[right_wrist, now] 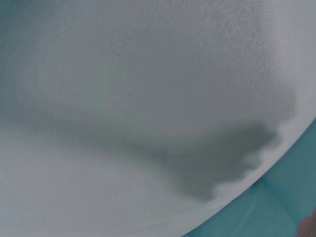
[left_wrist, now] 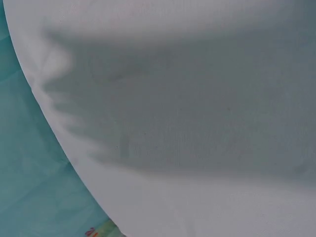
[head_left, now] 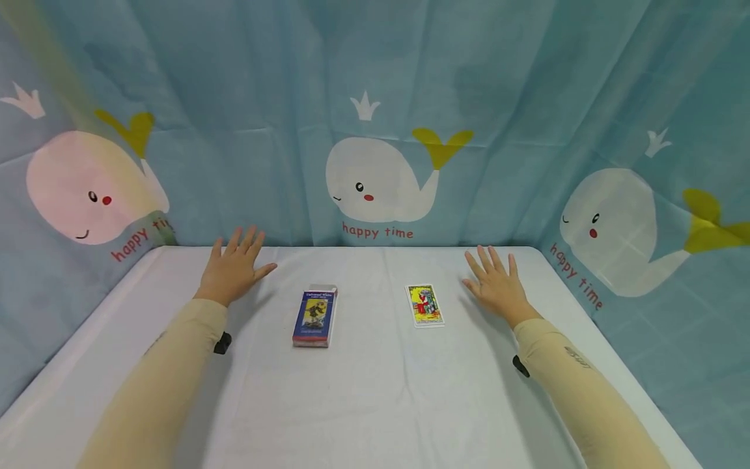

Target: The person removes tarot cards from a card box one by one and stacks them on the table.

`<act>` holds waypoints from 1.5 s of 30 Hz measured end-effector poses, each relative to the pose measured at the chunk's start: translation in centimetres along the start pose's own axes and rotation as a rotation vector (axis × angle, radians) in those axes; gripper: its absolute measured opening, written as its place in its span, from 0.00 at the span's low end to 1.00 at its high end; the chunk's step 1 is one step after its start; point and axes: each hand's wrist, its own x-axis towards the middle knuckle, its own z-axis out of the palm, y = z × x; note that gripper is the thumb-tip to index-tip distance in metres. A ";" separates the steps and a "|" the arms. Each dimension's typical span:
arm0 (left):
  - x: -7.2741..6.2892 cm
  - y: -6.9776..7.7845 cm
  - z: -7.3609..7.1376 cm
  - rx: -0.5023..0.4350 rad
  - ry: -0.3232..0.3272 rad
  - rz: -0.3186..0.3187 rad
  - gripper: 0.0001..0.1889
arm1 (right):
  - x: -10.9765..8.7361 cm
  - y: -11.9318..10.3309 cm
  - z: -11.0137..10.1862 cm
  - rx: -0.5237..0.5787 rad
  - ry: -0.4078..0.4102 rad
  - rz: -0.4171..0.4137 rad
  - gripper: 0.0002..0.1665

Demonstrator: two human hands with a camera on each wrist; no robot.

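Observation:
My left hand (head_left: 231, 270) is spread with straight fingers over the far left of the table and holds nothing. To its right lies a blue tarot card box (head_left: 314, 318), its top flap raised at the far end. A small stack of tarot cards (head_left: 426, 305) with a yellow picture on top lies right of the middle. Beyond the stack, on the right, my right hand (head_left: 497, 286) is also spread, with nothing in it. Both wrist views show mainly hand shadows on white cloth; a bit of skin (right_wrist: 307, 227) shows at the right wrist view's lower corner.
A white cloth (head_left: 363, 404) covers the table. Behind it and at both sides hangs a blue curtain (head_left: 263, 163) printed with whales, close to the table's far edge. Small black devices sit under both wrists.

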 end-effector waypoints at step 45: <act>-7.8 18.5 -4.7 -1.199 -0.367 0.013 0.45 | -0.8 -12.0 -6.9 0.927 -0.379 -0.281 0.11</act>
